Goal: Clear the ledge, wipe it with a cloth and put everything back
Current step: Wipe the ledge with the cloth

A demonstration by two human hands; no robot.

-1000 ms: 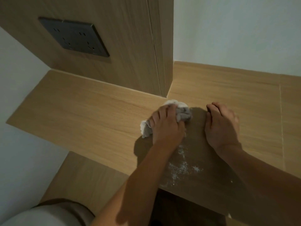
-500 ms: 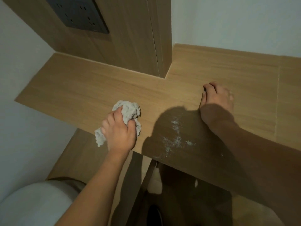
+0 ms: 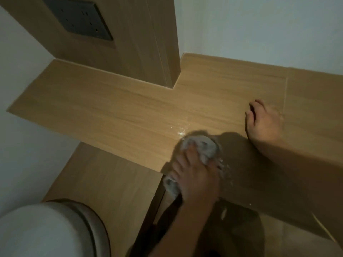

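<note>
Near ledge [image 3: 111, 108] front edge: grey cloth [image 3: 202, 145] bunched under left hand [image 3: 196, 180], fingers curled gripping it. Right hand [image 3: 263, 121] rests well apart on ledge, fingers bent, holding nothing.

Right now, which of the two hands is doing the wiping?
The left hand: it grips the crumpled grey cloth at the ledge's front edge. The right hand holds nothing and rests on the wood farther back.
</note>
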